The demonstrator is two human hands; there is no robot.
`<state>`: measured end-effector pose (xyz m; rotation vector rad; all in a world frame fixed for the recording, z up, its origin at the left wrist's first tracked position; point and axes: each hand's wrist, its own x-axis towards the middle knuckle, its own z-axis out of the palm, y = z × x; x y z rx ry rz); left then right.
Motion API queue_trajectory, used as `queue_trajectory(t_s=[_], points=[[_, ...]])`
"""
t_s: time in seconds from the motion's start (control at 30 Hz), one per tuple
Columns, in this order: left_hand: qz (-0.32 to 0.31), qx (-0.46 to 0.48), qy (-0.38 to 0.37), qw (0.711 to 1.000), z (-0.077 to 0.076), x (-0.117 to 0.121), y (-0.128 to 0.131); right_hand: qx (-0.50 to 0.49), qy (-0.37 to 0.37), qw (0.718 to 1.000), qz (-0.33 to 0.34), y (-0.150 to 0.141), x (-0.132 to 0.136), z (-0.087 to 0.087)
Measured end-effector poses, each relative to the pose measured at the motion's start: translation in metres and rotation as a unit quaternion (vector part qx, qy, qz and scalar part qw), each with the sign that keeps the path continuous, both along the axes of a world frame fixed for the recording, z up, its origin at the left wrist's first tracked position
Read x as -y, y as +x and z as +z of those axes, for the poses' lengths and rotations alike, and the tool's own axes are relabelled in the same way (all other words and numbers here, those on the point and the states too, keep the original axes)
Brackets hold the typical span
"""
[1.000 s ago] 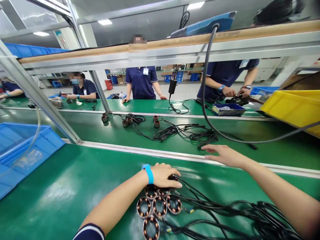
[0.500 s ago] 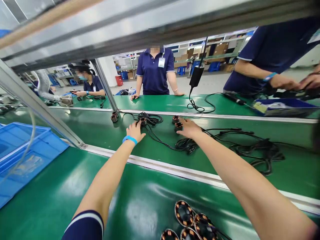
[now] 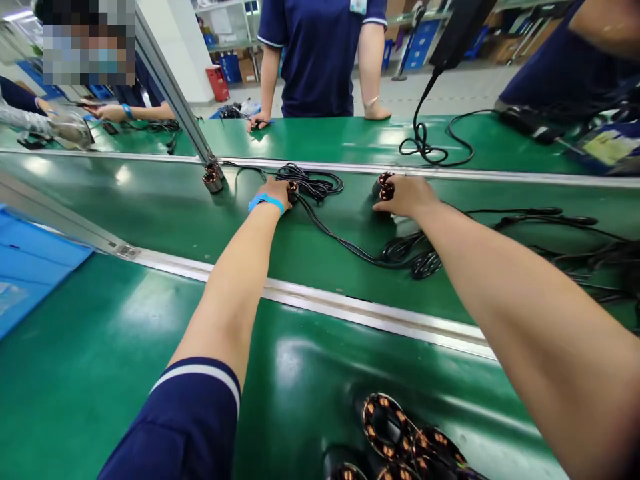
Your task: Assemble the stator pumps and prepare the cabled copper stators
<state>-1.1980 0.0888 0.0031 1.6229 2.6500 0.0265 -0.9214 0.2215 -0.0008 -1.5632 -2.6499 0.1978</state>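
My left hand [image 3: 275, 191], with a blue band at the wrist, curls round a small motor stator [image 3: 293, 189] with copper windings. Beside that stator lies a coiled black cable [image 3: 315, 181]. Farther right, the fingers of my right hand [image 3: 413, 197] close round the side of a pair of dark copper-wound stators [image 3: 384, 187]; its fingertips are partly hidden behind them. Two more stators [image 3: 213, 179] rest at the foot of the metal post. Nearer to me, several larger ring-shaped stators [image 3: 384, 427] lie grouped on the green surface.
A metal rail [image 3: 350, 308] crosses in front, and a slanted metal post [image 3: 173, 87] rises at left. Black cable bundles [image 3: 425, 257] lie near my right forearm. A blue bin [image 3: 40, 260] sits at left. Across the belt stands a co-worker [image 3: 320, 60]; a black power adapter [image 3: 457, 37] hangs overhead.
My view has come closer and lower. My left hand has closed round its stator, and my right fingers have wrapped further round the pair at right.
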Motion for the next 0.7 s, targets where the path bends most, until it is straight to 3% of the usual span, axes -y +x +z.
queue_trajectory(t_s=[0.1,0.2,0.33,0.4,0.5,0.6,0.7], points=[[-0.017,-0.013,-0.002,1.000,0.013,0.034,0.007,-0.059,0.025,0.998,-0.014,0.020,0.026,0.014],[-0.004,-0.032,-0.029,0.999,0.028,0.089,0.015,-0.132,0.069,0.988,0.047,0.042,0.069,0.049],[0.027,-0.050,-0.053,0.997,0.040,0.179,0.034,-0.191,0.073,0.970,0.130,0.061,0.155,0.100],[0.045,-0.044,-0.052,0.997,0.038,0.222,0.051,-0.206,0.033,0.962,0.175,0.060,0.205,0.112],[0.074,-0.029,-0.049,0.996,0.028,0.274,0.078,-0.191,-0.048,0.941,0.275,0.047,0.278,0.102],[0.094,-0.014,-0.019,0.995,0.017,0.310,0.095,-0.080,-0.091,0.932,0.343,0.027,0.336,0.067],[0.076,0.045,0.012,0.996,0.012,0.334,0.098,-0.006,-0.076,0.926,0.371,0.010,0.375,0.031]])
